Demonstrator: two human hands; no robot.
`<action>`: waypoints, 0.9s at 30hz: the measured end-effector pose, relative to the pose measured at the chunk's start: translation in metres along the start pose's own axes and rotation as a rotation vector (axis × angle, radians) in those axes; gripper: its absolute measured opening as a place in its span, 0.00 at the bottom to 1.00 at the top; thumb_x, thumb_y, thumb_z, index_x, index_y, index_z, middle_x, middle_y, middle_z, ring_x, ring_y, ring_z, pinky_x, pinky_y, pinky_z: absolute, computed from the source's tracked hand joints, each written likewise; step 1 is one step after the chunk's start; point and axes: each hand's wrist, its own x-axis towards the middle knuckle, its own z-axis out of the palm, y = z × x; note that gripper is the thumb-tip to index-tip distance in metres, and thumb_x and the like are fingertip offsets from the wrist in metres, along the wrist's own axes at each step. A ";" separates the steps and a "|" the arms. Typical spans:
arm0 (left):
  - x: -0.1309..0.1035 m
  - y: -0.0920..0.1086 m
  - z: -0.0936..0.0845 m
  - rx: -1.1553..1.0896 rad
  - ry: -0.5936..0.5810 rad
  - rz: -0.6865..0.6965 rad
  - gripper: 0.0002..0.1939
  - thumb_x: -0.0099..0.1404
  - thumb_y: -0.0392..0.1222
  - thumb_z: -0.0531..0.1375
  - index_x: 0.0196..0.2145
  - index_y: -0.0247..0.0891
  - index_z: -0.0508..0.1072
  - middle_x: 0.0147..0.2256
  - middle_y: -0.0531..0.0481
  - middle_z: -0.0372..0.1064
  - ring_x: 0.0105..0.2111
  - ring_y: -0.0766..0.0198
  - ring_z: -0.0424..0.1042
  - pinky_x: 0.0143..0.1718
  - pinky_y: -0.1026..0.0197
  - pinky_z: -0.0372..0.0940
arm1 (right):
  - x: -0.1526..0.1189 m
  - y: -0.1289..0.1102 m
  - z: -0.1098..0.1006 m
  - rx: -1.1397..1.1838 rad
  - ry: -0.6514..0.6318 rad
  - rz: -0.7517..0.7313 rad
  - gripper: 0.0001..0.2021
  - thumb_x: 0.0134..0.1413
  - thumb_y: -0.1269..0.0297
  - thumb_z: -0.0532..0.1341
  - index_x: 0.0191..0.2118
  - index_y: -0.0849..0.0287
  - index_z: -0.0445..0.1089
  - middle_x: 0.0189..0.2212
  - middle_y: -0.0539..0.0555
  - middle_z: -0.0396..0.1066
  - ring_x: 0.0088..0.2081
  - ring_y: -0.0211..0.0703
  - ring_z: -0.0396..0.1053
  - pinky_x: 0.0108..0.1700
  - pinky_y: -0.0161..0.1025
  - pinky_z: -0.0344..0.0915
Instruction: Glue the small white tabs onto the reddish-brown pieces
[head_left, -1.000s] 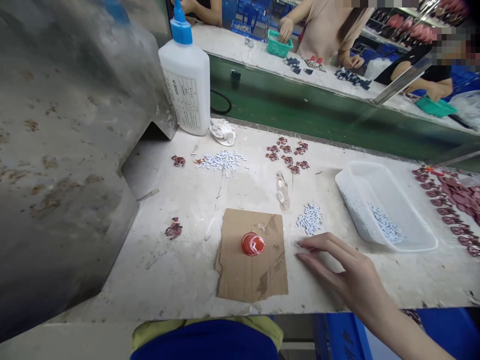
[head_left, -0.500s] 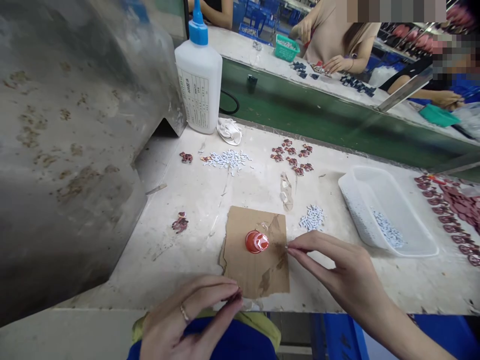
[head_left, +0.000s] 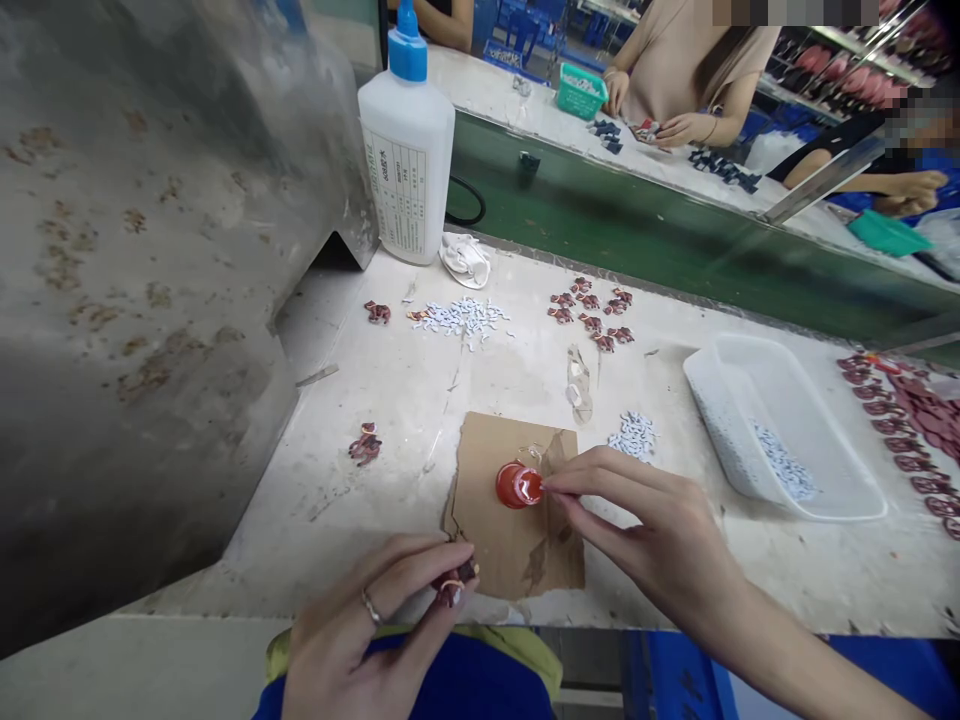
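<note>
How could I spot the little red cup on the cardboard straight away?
Find the white worktop; in front of the person lies a torn brown cardboard piece. On that piece sits the small red cup, beside the right hand. Its glossy, bright red sets it apart from the nearby pile of pale bits.

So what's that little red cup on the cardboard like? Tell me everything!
The little red cup is round and glossy, maybe plastic, with a pale rim around its shiny top. It stands on the brown cardboard. The right hand is close against its right side, but I can't tell whether they touch.
</note>
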 end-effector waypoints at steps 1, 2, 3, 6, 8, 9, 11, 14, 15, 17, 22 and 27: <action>0.001 0.000 0.000 -0.009 0.012 0.017 0.14 0.68 0.31 0.63 0.48 0.47 0.75 0.42 0.62 0.75 0.39 0.79 0.78 0.46 0.81 0.72 | 0.000 0.000 0.000 0.001 -0.004 0.000 0.09 0.64 0.78 0.63 0.43 0.57 0.76 0.39 0.51 0.79 0.39 0.32 0.76 0.42 0.28 0.72; 0.001 0.000 0.001 -0.009 0.027 0.022 0.14 0.67 0.30 0.64 0.47 0.47 0.75 0.42 0.60 0.74 0.38 0.79 0.78 0.43 0.80 0.73 | 0.000 0.000 0.000 0.002 -0.006 -0.002 0.09 0.64 0.78 0.63 0.43 0.58 0.76 0.39 0.51 0.79 0.39 0.32 0.76 0.42 0.28 0.72; 0.001 0.000 0.001 0.000 0.048 0.024 0.13 0.67 0.31 0.64 0.46 0.46 0.76 0.42 0.59 0.72 0.37 0.79 0.77 0.41 0.79 0.74 | 0.000 0.001 0.000 0.000 -0.005 -0.004 0.09 0.64 0.78 0.63 0.43 0.58 0.76 0.39 0.51 0.79 0.40 0.32 0.76 0.42 0.28 0.72; 0.001 0.002 0.000 0.039 0.094 0.031 0.11 0.66 0.32 0.66 0.44 0.45 0.77 0.42 0.58 0.71 0.36 0.78 0.77 0.39 0.78 0.74 | 0.000 0.002 0.000 -0.011 0.006 -0.001 0.09 0.64 0.78 0.63 0.43 0.58 0.76 0.38 0.51 0.79 0.39 0.32 0.76 0.41 0.28 0.72; 0.002 0.003 0.000 0.044 0.097 0.055 0.12 0.66 0.32 0.66 0.45 0.45 0.76 0.40 0.60 0.75 0.37 0.78 0.78 0.42 0.79 0.74 | 0.000 0.002 -0.001 -0.006 0.013 0.005 0.09 0.64 0.78 0.63 0.42 0.58 0.76 0.38 0.51 0.79 0.38 0.32 0.76 0.41 0.28 0.72; 0.002 0.004 0.000 0.045 0.099 0.055 0.12 0.66 0.33 0.67 0.45 0.45 0.76 0.39 0.62 0.77 0.36 0.78 0.79 0.42 0.80 0.73 | 0.001 0.000 -0.002 0.004 0.019 0.006 0.09 0.63 0.78 0.63 0.42 0.58 0.76 0.37 0.51 0.79 0.38 0.32 0.76 0.40 0.28 0.72; 0.003 0.005 0.002 0.053 0.111 0.040 0.11 0.65 0.34 0.67 0.45 0.46 0.75 0.38 0.65 0.80 0.34 0.80 0.79 0.43 0.83 0.71 | 0.001 -0.004 -0.003 0.048 0.043 0.011 0.09 0.62 0.78 0.64 0.42 0.57 0.77 0.37 0.51 0.79 0.38 0.33 0.77 0.40 0.28 0.73; 0.004 0.009 0.005 0.045 0.108 0.005 0.12 0.65 0.36 0.68 0.44 0.48 0.75 0.38 0.68 0.80 0.32 0.82 0.79 0.43 0.86 0.69 | 0.001 -0.017 -0.002 0.167 0.066 0.017 0.10 0.61 0.79 0.64 0.42 0.57 0.77 0.37 0.51 0.79 0.39 0.33 0.77 0.41 0.29 0.74; 0.004 0.010 0.006 0.032 0.102 0.001 0.12 0.65 0.36 0.68 0.44 0.49 0.75 0.38 0.69 0.80 0.32 0.82 0.79 0.44 0.86 0.69 | 0.001 -0.022 -0.001 0.217 0.067 0.017 0.10 0.60 0.79 0.64 0.41 0.57 0.77 0.36 0.50 0.79 0.39 0.33 0.77 0.41 0.29 0.74; 0.004 0.012 0.008 -0.007 0.078 -0.005 0.12 0.65 0.36 0.68 0.45 0.49 0.75 0.39 0.68 0.80 0.33 0.80 0.80 0.45 0.84 0.71 | 0.000 -0.030 0.004 0.322 0.065 0.006 0.10 0.59 0.80 0.65 0.41 0.58 0.76 0.36 0.50 0.79 0.39 0.34 0.78 0.41 0.29 0.75; 0.003 0.013 0.009 -0.124 0.006 0.032 0.14 0.66 0.31 0.66 0.47 0.45 0.74 0.42 0.60 0.80 0.38 0.72 0.82 0.43 0.73 0.78 | -0.001 -0.036 0.016 0.503 0.016 0.022 0.11 0.58 0.81 0.65 0.42 0.58 0.75 0.37 0.52 0.79 0.38 0.37 0.78 0.40 0.33 0.76; 0.004 0.011 0.009 -0.112 0.012 0.065 0.15 0.64 0.30 0.66 0.47 0.44 0.74 0.41 0.60 0.80 0.37 0.73 0.81 0.44 0.74 0.77 | -0.004 -0.033 0.018 0.530 -0.030 0.054 0.10 0.60 0.80 0.65 0.42 0.58 0.75 0.36 0.52 0.79 0.37 0.37 0.77 0.39 0.34 0.75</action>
